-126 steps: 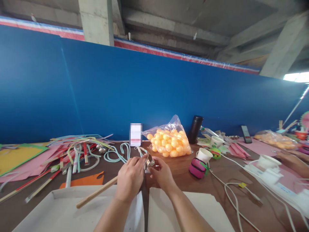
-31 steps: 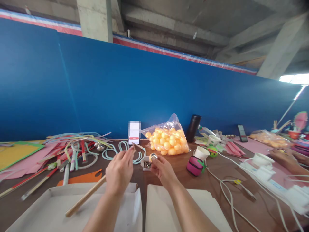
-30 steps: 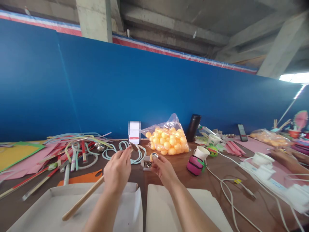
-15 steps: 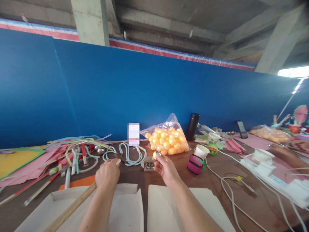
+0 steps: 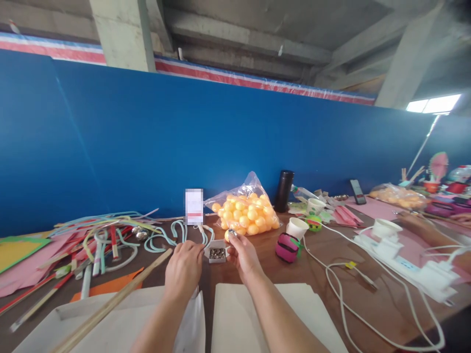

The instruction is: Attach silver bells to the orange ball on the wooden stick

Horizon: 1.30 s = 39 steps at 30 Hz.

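My right hand (image 5: 245,257) is closed, pinching a small shiny silver ball (image 5: 231,232) between thumb and fingers. Orange shows right beside the silver; I cannot tell whether it is held too or lies behind. My left hand (image 5: 184,268) hovers, back upward, left of a small box of metal tacks (image 5: 218,253), its fingers reaching forward and its fingertips partly hidden. A wooden stick (image 5: 121,294) lies apart from it, slanting across a white box lid (image 5: 147,314). Behind the hands stands a clear bag of orange balls (image 5: 246,213).
Pale blue cords (image 5: 162,240) and a pile of sticks and tubes (image 5: 99,240) lie left. To the right are a magenta pouch (image 5: 287,247), a paper cup (image 5: 297,228), a black bottle (image 5: 284,191), and white cables with a power strip (image 5: 401,264). Another person's arm (image 5: 423,228) rests far right.
My left hand has let go of the wooden stick and moved right, towards the tack box. The right hand keeps its pinch. The view has turned slightly right.
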Each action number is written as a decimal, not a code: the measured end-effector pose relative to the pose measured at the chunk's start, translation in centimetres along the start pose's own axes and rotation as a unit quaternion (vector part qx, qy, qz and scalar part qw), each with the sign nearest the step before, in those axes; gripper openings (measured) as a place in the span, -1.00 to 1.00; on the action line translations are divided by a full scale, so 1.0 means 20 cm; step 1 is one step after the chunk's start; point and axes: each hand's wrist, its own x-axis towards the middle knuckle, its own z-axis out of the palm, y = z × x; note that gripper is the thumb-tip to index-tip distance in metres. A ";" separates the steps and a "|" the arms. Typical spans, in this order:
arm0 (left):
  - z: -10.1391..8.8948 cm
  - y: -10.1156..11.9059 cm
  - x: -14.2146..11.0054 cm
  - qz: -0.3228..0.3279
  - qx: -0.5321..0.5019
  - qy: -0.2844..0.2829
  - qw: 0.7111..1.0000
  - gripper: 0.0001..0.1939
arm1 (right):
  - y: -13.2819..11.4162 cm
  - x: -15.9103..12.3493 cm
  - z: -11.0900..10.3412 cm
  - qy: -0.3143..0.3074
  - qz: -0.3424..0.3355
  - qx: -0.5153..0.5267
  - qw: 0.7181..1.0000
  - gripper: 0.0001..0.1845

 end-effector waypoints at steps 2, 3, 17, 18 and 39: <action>0.00 0.04 0.01 -0.010 -0.006 -0.025 1.000 -0.68 | 0.01 0.01 0.00 -0.004 -0.012 -0.016 1.000 -0.61; 0.00 0.07 0.02 -0.016 -0.009 -0.039 0.999 -0.69 | 0.02 0.01 0.00 -0.003 -0.013 -0.022 1.000 -0.60; 0.14 0.26 0.09 -0.034 0.045 -0.145 0.988 -0.79 | 0.01 -0.01 0.02 -0.007 -0.037 -0.059 0.998 -0.60; 0.14 0.26 0.10 -0.034 0.048 -0.145 0.988 -0.78 | 0.01 -0.02 0.03 -0.011 -0.038 -0.064 0.997 -0.60; 0.11 0.13 0.05 -0.192 -0.312 -0.052 0.929 -0.80 | 0.03 -0.04 0.04 -0.082 -0.003 0.000 0.997 -0.63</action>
